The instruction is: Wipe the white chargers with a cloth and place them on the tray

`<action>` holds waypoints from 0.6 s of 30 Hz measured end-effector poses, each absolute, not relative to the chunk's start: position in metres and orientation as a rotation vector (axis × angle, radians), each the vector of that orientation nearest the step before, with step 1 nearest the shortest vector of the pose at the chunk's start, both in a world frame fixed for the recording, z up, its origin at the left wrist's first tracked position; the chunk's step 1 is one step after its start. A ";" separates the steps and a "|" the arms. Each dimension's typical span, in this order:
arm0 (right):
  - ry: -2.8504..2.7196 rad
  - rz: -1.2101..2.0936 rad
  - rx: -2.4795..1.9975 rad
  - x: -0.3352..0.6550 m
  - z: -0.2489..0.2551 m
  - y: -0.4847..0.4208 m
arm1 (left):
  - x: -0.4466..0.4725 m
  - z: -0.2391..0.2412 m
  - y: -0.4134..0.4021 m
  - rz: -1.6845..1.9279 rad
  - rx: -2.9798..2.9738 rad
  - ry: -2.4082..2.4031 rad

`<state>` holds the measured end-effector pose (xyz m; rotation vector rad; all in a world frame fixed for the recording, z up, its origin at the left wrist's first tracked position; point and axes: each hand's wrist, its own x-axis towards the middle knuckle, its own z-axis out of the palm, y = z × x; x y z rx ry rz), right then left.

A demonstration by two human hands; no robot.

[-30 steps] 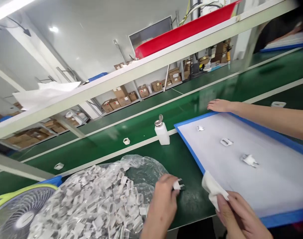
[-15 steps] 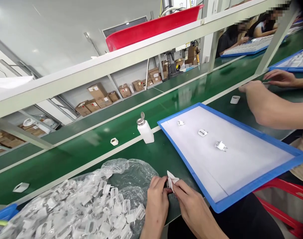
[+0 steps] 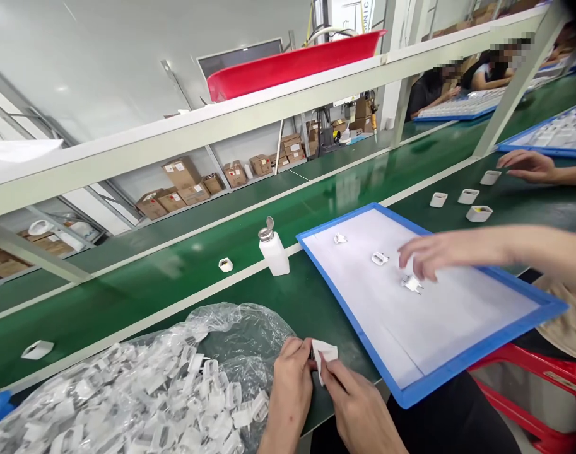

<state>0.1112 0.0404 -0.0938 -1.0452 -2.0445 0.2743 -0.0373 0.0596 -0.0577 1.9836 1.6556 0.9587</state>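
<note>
Both of my hands are close together at the front edge of the bench. My right hand (image 3: 356, 403) pinches a folded white wipe (image 3: 325, 356), paper or cloth. Against that wipe, my left hand (image 3: 290, 381) is closed on a small item; only a dark edge shows at the fingertips, and the fingers hide the rest. Left of my hands lies a clear plastic bag (image 3: 250, 318), spread open, with a heap of white plug parts (image 3: 150, 397). A blue-rimmed white tray (image 3: 485, 354) lies to the right, bearing a few white plugs (image 3: 379, 259).
A white pump bottle (image 3: 274, 255) with its lid raised stands behind my hands. Small white housings (image 3: 225, 265) lie on the green belt. A co-worker's hand (image 3: 424, 252) reaches over the tray; their other hand (image 3: 528, 166) is near several white housings (image 3: 479, 214).
The co-worker's arm has swung left over the tray, uncovering several housings at the right. My hands stay together; the wipe has turned and shows more of its face.
</note>
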 end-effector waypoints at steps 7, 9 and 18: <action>-1.894 0.660 -1.258 0.112 -0.060 0.059 | -0.037 -0.048 0.051 1.027 2.003 1.552; -1.816 0.808 -1.256 0.120 -0.042 0.057 | -0.036 -0.041 0.040 1.076 2.006 1.492; -0.998 1.934 -0.688 0.141 0.002 0.032 | -0.014 0.005 -0.002 1.605 1.634 1.552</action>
